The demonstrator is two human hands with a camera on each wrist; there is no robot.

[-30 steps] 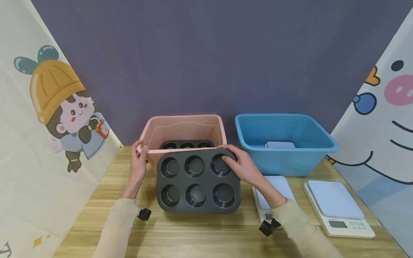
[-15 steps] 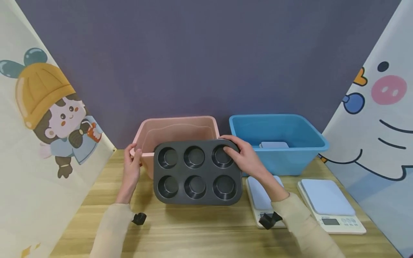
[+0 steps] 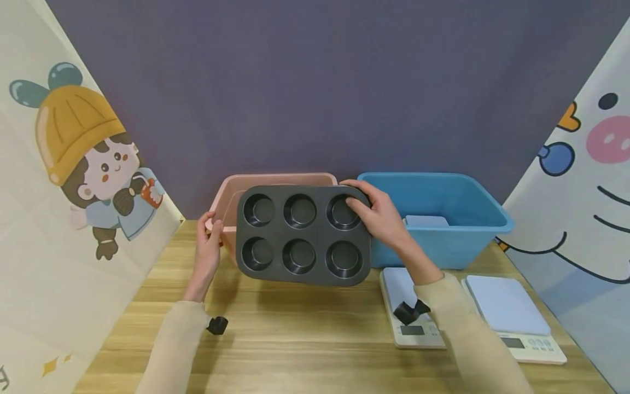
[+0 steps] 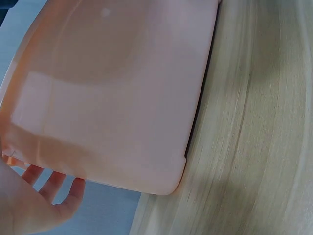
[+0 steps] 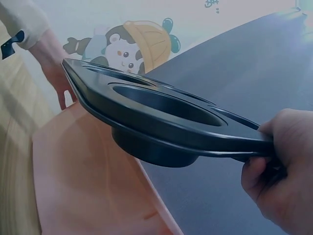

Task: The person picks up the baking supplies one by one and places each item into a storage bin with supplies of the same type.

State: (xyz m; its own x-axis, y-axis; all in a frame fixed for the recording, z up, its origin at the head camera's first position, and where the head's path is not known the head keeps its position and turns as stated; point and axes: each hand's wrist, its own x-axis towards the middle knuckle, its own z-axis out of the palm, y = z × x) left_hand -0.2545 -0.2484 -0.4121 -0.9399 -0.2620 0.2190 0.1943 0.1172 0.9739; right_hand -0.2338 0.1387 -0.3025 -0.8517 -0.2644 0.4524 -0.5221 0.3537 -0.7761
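At the left of the head view, the left hand [image 3: 208, 247] rests on the left end of the pink tub [image 3: 228, 189], its grip curled over the rim; the left wrist view shows the fingers [image 4: 51, 182] under the tub's edge, with the tub standing on the wooden worktop [image 3: 305, 339]. At the centre, the dark six-cup muffin tin [image 3: 302, 235] is held in the air, tilted toward the camera, in front of and above the pink tub. The right hand [image 3: 379, 216] grasps the tin at its upper right corner, thumb on top beside a cup and fingers behind the rim; the right wrist view shows this grip clenched on the tin's edge. Right of it stands the blue tub [image 3: 443, 241] with a pale flat item [image 3: 426, 221] inside. In the lower right lie two kitchen scales [image 3: 509, 309] side by side.
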